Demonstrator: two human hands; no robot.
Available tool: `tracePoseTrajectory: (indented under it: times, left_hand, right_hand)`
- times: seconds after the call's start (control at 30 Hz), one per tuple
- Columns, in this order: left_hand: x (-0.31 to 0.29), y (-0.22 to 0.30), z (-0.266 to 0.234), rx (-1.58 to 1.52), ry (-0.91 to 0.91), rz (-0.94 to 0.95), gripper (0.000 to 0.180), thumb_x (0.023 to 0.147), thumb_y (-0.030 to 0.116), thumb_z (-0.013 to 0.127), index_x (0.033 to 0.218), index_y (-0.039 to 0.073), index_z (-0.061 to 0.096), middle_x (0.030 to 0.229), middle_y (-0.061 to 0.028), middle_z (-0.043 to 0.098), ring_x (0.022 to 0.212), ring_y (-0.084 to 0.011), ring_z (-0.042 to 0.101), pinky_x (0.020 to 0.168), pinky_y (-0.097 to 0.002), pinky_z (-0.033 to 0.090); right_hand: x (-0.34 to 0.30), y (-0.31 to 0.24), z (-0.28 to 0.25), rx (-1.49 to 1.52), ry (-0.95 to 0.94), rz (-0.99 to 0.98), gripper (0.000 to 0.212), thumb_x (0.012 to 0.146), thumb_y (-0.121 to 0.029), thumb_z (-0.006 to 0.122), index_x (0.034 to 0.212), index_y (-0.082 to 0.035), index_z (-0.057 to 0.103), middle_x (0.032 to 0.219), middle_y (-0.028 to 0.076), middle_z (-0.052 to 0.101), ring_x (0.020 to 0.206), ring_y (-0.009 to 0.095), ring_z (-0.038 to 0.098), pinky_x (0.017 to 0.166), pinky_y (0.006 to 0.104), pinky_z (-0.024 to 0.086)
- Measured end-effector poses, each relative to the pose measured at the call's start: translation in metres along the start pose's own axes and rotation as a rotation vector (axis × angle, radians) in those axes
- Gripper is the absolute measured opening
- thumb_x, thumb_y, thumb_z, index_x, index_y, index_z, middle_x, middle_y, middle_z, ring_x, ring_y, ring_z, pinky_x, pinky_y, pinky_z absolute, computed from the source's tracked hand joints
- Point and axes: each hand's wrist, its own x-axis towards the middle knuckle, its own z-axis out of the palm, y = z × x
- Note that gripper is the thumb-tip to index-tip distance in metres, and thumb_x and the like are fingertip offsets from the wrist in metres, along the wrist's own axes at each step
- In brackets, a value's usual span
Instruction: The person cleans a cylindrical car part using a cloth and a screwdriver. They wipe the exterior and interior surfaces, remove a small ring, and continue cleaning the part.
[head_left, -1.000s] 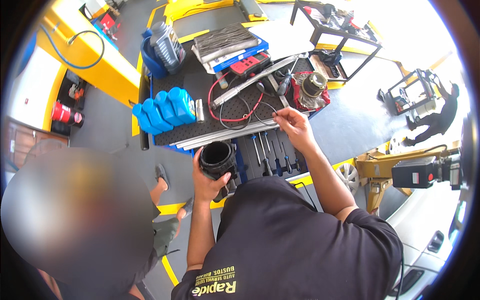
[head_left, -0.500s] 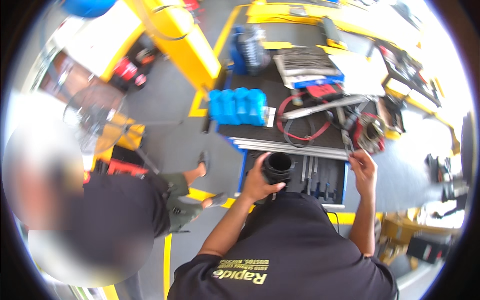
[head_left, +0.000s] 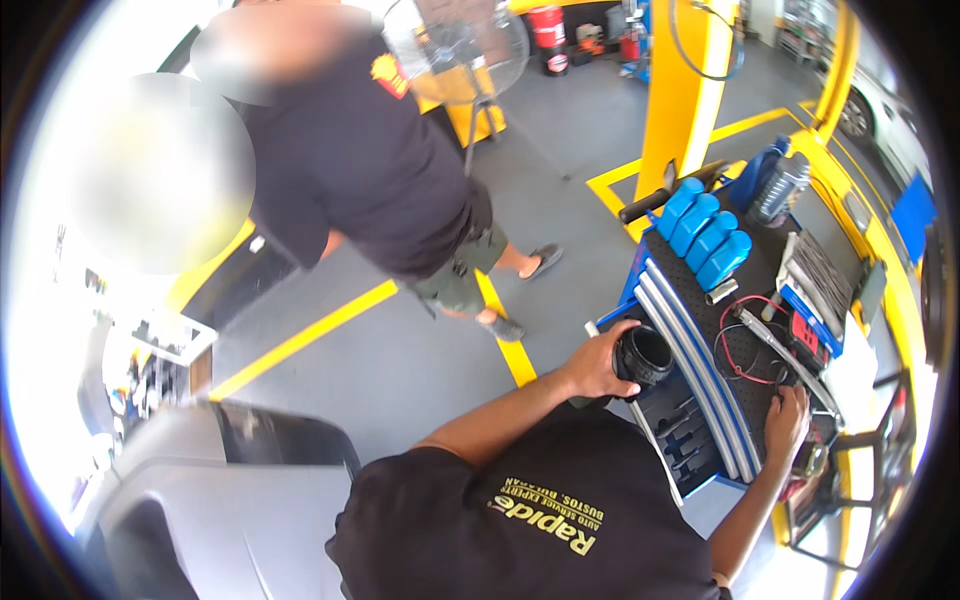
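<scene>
My left hand is wrapped round a black, hollow cylindrical part, its round opening facing up. The part is above the edge of an open tool drawer with tools in dark slots. On the right, my right hand reaches over the tool cart's dark top. Its fingers are bent together at the cart's right side, near a long silver tool and a red cable loop. Whatever they pinch is too small to make out.
Blue bottles stand in a row on the cart, near a grey bottle. A yellow post rises beyond. Another person stands at the left, near a fan. Grey car bodywork fills the lower left.
The view has swung left, so the cart now appears further right and the other person higher up. My left hand keeps hold of the black part; my right hand stays at the cart's right side.
</scene>
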Motion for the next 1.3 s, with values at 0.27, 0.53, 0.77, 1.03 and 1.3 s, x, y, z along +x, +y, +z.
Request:
tracePoseTrajectory:
  times: [0.27,0.53,0.77,1.03,1.3]
  left_hand:
    - [-0.034,0.000,0.006,-0.339,0.111,0.031,0.109,0.072,0.028,0.101,0.158,-0.001,0.041,0.143,-0.0165,0.067,0.134,-0.0275,0.066,0.119,-0.0423,0.048]
    - [-0.024,0.015,0.022,-0.573,0.021,0.015,0.107,0.075,0.001,0.093,0.162,0.000,0.031,0.145,-0.0161,0.061,0.134,-0.0258,0.064,0.119,-0.0426,0.051]
    - [-0.019,0.046,0.037,-0.622,-0.164,0.079,0.106,0.083,-0.001,0.088,0.167,0.003,0.023,0.153,-0.0172,0.055,0.138,-0.0271,0.062,0.118,-0.0424,0.053]
    - [-0.067,0.060,0.055,-0.705,-0.400,0.043,0.094,0.093,-0.009,0.059,0.174,0.006,0.014,0.163,-0.0206,0.045,0.149,-0.0307,0.051,0.118,-0.0444,0.051]
    - [-0.014,0.051,0.000,-1.114,0.068,-0.565,0.042,0.086,0.027,0.059,0.119,0.003,0.070,0.109,-0.0187,0.076,0.104,-0.0376,0.074,0.098,-0.0512,0.062]
  right_hand:
    - [-0.002,-0.083,-0.012,0.452,-0.248,-0.039,0.030,0.093,-0.017,0.080,0.121,-0.007,0.079,0.125,0.017,0.076,0.123,0.040,0.070,0.104,0.0475,0.057]
    - [-0.044,-0.160,-0.014,0.852,-0.241,0.055,0.046,0.096,-0.023,0.088,0.124,-0.002,0.060,0.100,0.009,0.075,0.086,0.014,0.072,0.075,0.0322,0.056]
    - [-0.127,-0.202,0.019,1.362,-0.367,0.325,0.125,0.093,-0.048,0.089,0.178,-0.016,0.003,0.176,0.026,0.025,0.161,0.040,0.032,0.119,0.0581,0.047]
    - [-0.157,-0.215,0.031,1.613,0.156,0.531,0.103,0.090,-0.025,0.095,0.168,-0.007,0.030,0.155,0.013,0.054,0.147,0.026,0.050,0.127,0.0447,0.038]
    - [-0.169,-0.202,0.018,1.836,0.058,0.634,0.094,0.086,-0.025,0.096,0.163,-0.010,0.043,0.148,0.010,0.063,0.138,0.022,0.060,0.116,0.0438,0.052]
